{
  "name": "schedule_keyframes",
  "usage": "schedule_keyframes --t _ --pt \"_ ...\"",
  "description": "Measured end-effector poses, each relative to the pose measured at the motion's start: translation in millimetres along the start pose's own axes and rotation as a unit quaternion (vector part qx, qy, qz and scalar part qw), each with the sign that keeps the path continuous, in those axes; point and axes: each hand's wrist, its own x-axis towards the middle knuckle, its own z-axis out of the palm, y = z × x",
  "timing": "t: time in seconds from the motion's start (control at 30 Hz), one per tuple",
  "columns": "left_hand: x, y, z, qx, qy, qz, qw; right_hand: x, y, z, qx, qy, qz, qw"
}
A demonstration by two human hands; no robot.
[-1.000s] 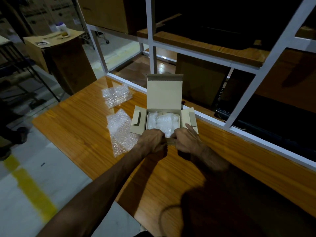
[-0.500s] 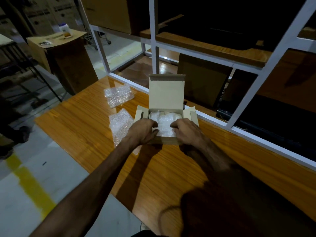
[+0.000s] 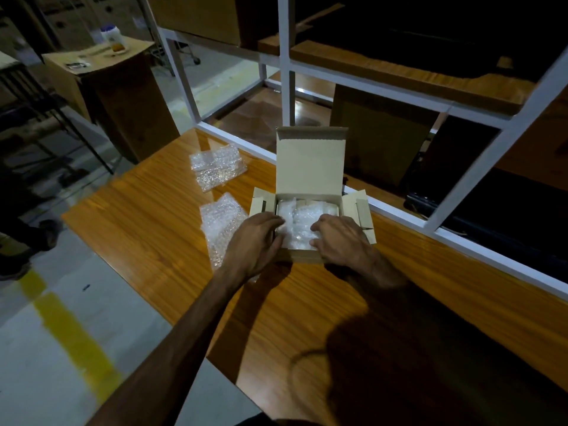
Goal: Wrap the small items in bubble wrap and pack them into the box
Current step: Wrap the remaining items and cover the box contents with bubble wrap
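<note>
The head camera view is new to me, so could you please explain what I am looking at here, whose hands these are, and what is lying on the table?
There is no machine here: a person wears a camera on the head, looking forward and down at their own bare hands. The left hand and right hand reach into an open cardboard box whose lid stands upright at the back. Their fingers rest on bubble-wrapped bundles packed inside; whether they grip them is hard to tell. The box sits on a wooden table. To its left lie two loose pieces of bubble wrap, one farther away and one nearer, partly under the left hand. Behind the table stands a white metal frame.
</note>
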Motion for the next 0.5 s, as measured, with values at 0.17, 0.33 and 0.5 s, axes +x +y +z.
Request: schedule_keyframes --t 0.17,0.33,0.5 --pt "-60 -29 -6 -0.071 0.097 -0.106 0.987 -25 -20 27 0.087 0.157 -0.003 0.984" --pt "-105 -69 -3 -0.017 0.064 -0.204 0.977 -47 -81 51 0.178 0.196 0.017 0.964" --pt "-92 -98 -8 -0.026 0.061 -0.258 0.964 -49 -120 71 0.245 0.14 0.007 0.959"
